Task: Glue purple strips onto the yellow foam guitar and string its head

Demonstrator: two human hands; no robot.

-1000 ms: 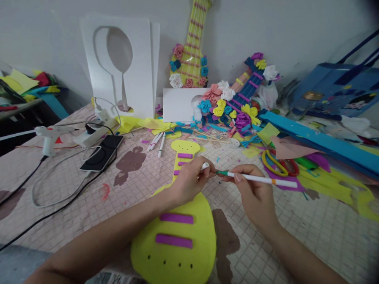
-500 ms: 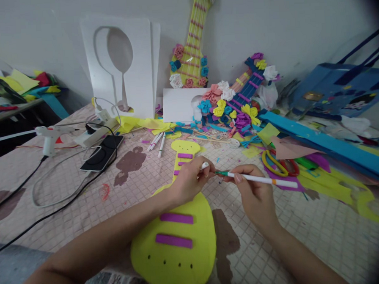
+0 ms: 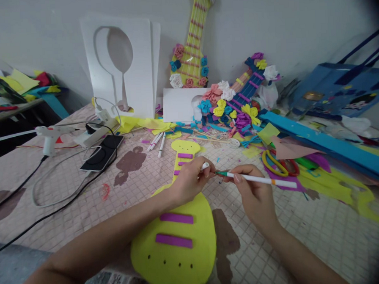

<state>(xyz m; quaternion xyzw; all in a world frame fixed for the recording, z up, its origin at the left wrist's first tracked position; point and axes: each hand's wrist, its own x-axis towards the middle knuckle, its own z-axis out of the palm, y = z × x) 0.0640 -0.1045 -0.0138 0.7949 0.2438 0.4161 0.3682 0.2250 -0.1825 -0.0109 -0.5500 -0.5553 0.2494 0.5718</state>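
Note:
A yellow guitar-shaped piece (image 3: 182, 244) with purple strips and small dark holes lies on the table in front of me. Above its neck, my left hand (image 3: 191, 180) is closed on a small white cap (image 3: 204, 166). My right hand (image 3: 254, 193) pinches a long white pen (image 3: 267, 180) with an orange band. The pen's green end points left, toward my left fingertips. Whether that end touches them I cannot tell.
Behind are white cut-out boards (image 3: 138, 68), a decorated yellow guitar (image 3: 192, 48) and paper flowers (image 3: 219, 108). To the left lie a glue gun (image 3: 49, 141), a phone (image 3: 104, 153) and cables. Scissors (image 3: 275, 163) and a blue bag (image 3: 333, 88) are at right.

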